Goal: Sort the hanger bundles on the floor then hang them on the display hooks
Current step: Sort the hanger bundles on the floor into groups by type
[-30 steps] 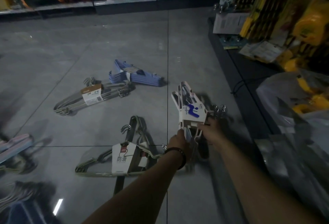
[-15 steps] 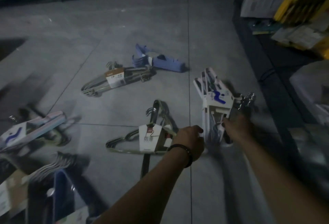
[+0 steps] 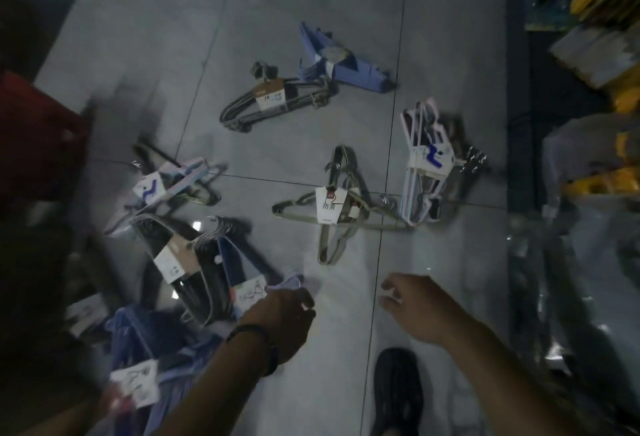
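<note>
The left hand [image 3: 282, 314] reaches forward at near left, knuckles up, fingers curled downward; blur hides whether they grip. A dark band [image 3: 254, 342] circles its wrist. The right hand [image 3: 414, 304] hovers to its right, fingers loosely bent, empty.

Labelled hanger bundles [image 3: 329, 207] scattered flat on floor
</note>
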Available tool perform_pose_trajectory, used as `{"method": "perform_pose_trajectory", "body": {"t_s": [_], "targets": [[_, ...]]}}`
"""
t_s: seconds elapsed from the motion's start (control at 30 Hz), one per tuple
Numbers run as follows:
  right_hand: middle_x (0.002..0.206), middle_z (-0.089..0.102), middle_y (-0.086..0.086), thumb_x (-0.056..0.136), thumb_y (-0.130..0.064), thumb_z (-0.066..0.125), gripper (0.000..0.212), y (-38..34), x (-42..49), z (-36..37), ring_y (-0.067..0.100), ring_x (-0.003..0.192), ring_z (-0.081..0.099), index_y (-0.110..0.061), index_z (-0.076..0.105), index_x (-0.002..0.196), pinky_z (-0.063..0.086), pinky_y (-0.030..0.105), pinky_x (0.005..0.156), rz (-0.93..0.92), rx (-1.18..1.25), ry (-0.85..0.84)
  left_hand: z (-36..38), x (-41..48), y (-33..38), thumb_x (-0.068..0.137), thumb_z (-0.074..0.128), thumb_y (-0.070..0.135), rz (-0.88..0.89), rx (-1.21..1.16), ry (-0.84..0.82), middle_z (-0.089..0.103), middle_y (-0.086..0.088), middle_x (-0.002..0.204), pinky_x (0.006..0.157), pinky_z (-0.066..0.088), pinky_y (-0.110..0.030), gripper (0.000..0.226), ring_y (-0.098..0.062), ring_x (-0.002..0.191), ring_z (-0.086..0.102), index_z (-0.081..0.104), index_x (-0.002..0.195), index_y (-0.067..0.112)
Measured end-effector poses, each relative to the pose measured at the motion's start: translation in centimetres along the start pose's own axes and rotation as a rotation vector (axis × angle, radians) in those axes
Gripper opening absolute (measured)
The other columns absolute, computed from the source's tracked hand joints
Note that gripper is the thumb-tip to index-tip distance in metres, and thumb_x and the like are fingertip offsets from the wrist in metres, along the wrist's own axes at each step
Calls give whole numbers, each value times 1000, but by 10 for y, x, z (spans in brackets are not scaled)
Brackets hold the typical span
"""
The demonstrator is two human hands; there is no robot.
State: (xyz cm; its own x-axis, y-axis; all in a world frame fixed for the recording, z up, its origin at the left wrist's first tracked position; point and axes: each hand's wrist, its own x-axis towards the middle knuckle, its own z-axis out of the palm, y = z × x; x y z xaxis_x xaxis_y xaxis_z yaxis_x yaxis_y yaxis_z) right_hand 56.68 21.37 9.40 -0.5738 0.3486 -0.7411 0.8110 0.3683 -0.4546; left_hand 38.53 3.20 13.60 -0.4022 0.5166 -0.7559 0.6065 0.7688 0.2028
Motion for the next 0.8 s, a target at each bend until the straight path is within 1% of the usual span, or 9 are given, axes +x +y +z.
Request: {"method": "perform_pose_trajectory", "body": {"t_s": [0.1, 0.17, 0.23, 0.3, 0.4, 0.5, 0.6, 0.67, 0.8], "targets": [[122, 67, 1, 104, -43, 54, 36, -37, -64, -17, 15, 103, 65, -22, 61, 133, 53, 28, 88, -7, 22, 27, -33, -68, 18, 104, 52, 42, -35, -74, -22, 69, 8, 125, 98, 51, -27, 28, -17, 117, 65, 65, 127, 32], [118, 67, -3, 104, -44, 54, 33, -63, -105, -26, 14, 102, 65, -25, 62, 129, 53, 27, 88, -3, 21, -20, -51, -110, 25, 104, 53, 41, -52, -188, -46, 72, 8, 123, 93, 50, -24, 27, -14, 114, 66, 65, 126, 31], [111, 68, -6, 100, -45, 56, 25, -84, -140, -32, 17, 103, 66, -27, 63, 116, 52, 28, 87, 12, -27, -93, -68, -148, 28, 104, 51, 40, -68, -241, -119, 72, 5, 125, 91, 48, -24, 27, -17, 117, 66, 65, 125, 29], [103, 68, -5, 98, -42, 57, 21, -103, -169, -45, 17, 99, 66, -23, 62, 106, 51, 30, 83, 22, -92, -144, -87, -174, 27, 105, 49, 39, -67, -275, -188, 70, 0, 129, 90, 47, -26, 30, -20, 121, 65, 64, 127, 24], [104, 69, -6, 101, -37, 58, 17, -138, -203, -76, 13, 97, 66, -25, 67, 108, 52, 28, 85, 34, -101, -150, -119, -200, 23, 106, 50, 33, -72, -283, -224, 68, -4, 132, 96, 48, -26, 31, -23, 121, 65, 64, 130, 18], [113, 70, -7, 103, -38, 57, 20, -168, -225, -112, 10, 97, 67, -28, 66, 118, 56, 28, 86, 68, -11, -58, -158, -214, 28, 104, 53, 35, -88, -285, -177, 68, -4, 128, 99, 56, -37, 28, -23, 114, 67, 63, 128, 24], [115, 69, -9, 102, -39, 59, 21, -196, -227, -154, 8, 99, 67, -30, 66, 119, 58, 30, 88, 47, 49, 9, -209, -216, 45, 105, 52, 35, -9, -258, -110, 65, 0, 134, 102, 53, -34, 28, -17, 119, 63, 61, 131, 28], [111, 70, -8, 101, -38, 61, 22, -212, -216, -184, 9, 100, 67, -27, 68, 119, 58, 32, 89, 31, 75, 18, -243, -213, 57, 106, 51, 37, 15, -233, -75, 62, 2, 138, 103, 52, -36, 29, -17, 122, 61, 63, 130, 29], [115, 72, -3, 100, -37, 62, 30, -233, -181, -249, 12, 105, 67, -23, 68, 126, 57, 33, 95, -9, 127, 54, -302, -191, 83, 106, 50, 39, -7, -255, -38, 67, 2, 123, 95, 58, -35, 26, -14, 107, 66, 62, 127, 31]]}}
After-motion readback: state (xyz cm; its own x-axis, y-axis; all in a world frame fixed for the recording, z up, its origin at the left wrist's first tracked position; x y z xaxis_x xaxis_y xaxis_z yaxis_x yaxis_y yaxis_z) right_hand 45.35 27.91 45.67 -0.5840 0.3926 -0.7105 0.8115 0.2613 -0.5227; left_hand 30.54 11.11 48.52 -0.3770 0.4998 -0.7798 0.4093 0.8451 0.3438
